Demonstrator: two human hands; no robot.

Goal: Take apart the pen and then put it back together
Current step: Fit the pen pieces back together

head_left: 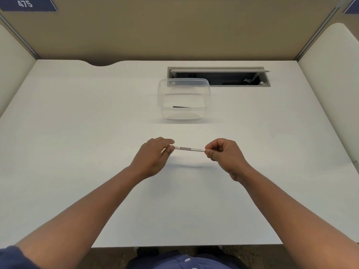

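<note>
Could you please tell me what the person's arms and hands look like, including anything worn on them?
Both forearms are bare, as are the left hand and right hand: no gloves, rings, watch or bracelets visible. A dark blue short sleeve shows at the left upper arm.

The pen (189, 149) barrel reads "MARKER" and "WHITE BOARD". A blue sign (27, 4) at top left reads "475".

The white desk (77, 152) lies bare from 7 through 11 o'clock and from 1 through 5 o'clock of the hands. At 12 o'clock a clear plastic container (184, 99) stands well apart from them, open-topped. Just behind it, toward 1 o'clock, an open cable hatch (218, 76) breaks the surface. Partition walls (174, 32) close the far edge and both sides.
</note>
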